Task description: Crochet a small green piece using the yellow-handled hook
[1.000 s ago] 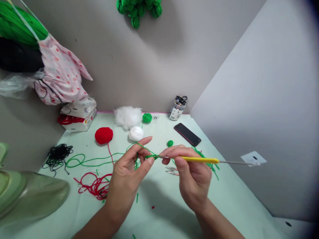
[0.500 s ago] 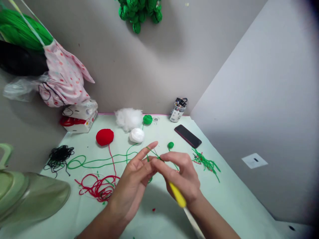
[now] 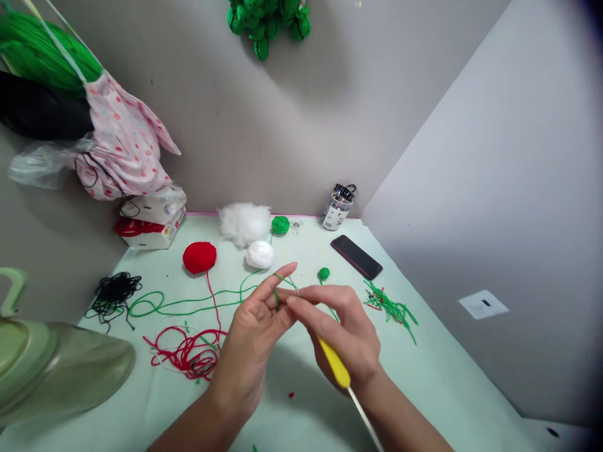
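My right hand (image 3: 351,329) is closed around the yellow handle of a crochet hook (image 3: 335,364), whose metal shaft sticks out below toward the front edge. The hook's tip is hidden among the fingers. Green yarn (image 3: 277,300) runs over the raised index finger of my left hand (image 3: 252,342) and down to where both hands meet. The left thumb and other fingers pinch at that spot, and any stitched piece there is covered. A small green crocheted ball (image 3: 323,274) lies just beyond the right hand.
Beyond my hands are a white yarn ball (image 3: 260,255), a red yarn ball (image 3: 200,257), stuffing (image 3: 245,224) and a green ball (image 3: 280,225). Red strands (image 3: 183,351) and a green jug (image 3: 61,370) stand left; a phone (image 3: 357,257) and yarn scraps (image 3: 389,307) lie right.
The yarn over my left index finger now sits as a wider loop, and the fingertip has drawn slightly back. My right hand and the hook have tilted a little. The view has shifted slightly.
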Motion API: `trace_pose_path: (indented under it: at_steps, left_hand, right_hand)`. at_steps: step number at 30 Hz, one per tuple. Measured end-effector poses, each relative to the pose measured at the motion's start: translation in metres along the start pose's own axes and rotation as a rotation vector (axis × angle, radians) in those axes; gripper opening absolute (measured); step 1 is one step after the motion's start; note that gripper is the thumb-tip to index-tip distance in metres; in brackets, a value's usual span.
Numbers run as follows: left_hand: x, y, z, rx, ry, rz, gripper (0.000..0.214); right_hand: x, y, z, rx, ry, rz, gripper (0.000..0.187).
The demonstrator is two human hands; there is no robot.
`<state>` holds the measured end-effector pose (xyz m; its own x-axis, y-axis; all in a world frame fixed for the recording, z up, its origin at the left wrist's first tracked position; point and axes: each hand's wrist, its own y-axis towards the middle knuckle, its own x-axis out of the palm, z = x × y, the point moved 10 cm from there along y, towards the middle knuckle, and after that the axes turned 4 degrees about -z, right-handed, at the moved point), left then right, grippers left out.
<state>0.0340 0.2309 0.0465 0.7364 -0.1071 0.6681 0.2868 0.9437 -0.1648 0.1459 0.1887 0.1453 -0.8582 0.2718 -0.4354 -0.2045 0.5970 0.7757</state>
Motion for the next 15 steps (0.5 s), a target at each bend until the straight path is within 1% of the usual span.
trace_pose_path:
  at_steps: [1, 2, 3, 5, 7, 9, 11, 15]
  left_hand:
    - [0.001, 0.001, -0.005, -0.052, -0.045, -0.022, 0.048]
    - [0.002, 0.001, -0.007, -0.092, -0.084, -0.036, 0.045]
    - [0.001, 0.002, -0.008, -0.107, -0.112, -0.038, 0.042]
    - [-0.003, 0.003, -0.003, -0.077, -0.111, -0.014, 0.038]
    - [-0.004, 0.003, 0.003, -0.025, -0.027, -0.007, 0.039]
    - [-0.002, 0.001, 0.005, 0.005, 0.082, -0.031, 0.040]
    - [-0.001, 0.000, 0.005, 0.024, 0.155, -0.036, 0.037]
    - [-0.005, -0.001, 0.007, 0.037, 0.179, -0.001, 0.034]
  right_hand:
    - [-0.001, 0.000, -0.001, -0.016, -0.010, -0.002, 0.030]
    - [-0.005, 0.000, 0.003, 0.011, 0.027, 0.014, 0.030]
    - [-0.009, 0.001, 0.010, 0.069, 0.100, 0.043, 0.028]
    - [-0.013, 0.001, 0.028, 0.211, 0.292, 0.101, 0.023]
    - [-0.008, 0.001, 0.039, 0.302, 0.438, 0.100, 0.019]
    - [0.001, 0.001, 0.043, 0.345, 0.490, 0.059, 0.016]
    - [0.004, -0.001, 0.048, 0.387, 0.503, 0.055, 0.015]
    - [0.007, -0.009, 0.065, 0.524, 0.633, 0.085, 0.017]
